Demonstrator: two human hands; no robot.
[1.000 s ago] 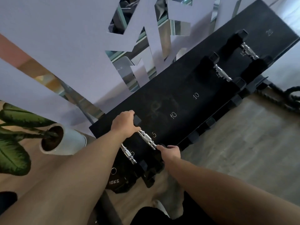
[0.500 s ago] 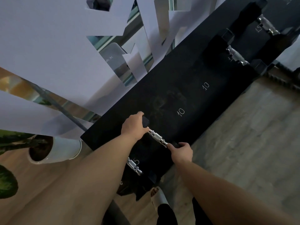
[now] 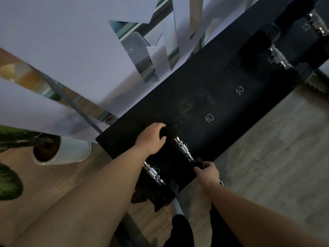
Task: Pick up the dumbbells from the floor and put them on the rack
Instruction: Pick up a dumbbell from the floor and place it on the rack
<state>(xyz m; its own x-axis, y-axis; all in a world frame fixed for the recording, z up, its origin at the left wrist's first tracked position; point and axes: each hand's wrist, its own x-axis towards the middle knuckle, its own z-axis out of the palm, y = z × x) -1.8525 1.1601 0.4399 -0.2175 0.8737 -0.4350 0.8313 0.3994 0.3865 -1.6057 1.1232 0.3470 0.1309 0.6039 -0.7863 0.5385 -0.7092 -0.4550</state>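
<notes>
A long black rack (image 3: 204,82) runs diagonally from lower left to upper right, with white numbers 5, 10 and 15 on its top. A black dumbbell with a chrome handle (image 3: 183,148) lies on the rack's near left end. My left hand (image 3: 151,139) grips its far head and my right hand (image 3: 207,171) grips its near head. A second dumbbell (image 3: 154,172) rests just to its left by a "5" mark, partly hidden by my left forearm. Two more dumbbells (image 3: 278,57) (image 3: 317,25) sit at the rack's far right.
A white pot with a green plant (image 3: 60,150) stands on the wooden floor left of the rack. A white wall with mirror strips (image 3: 140,50) runs behind it. My foot (image 3: 178,209) and dark trouser leg show below the rack's front edge.
The dumbbell between my hands has slid slightly right along the rack's top, away from the one marked 5. The view has tilted and moved closer.
</notes>
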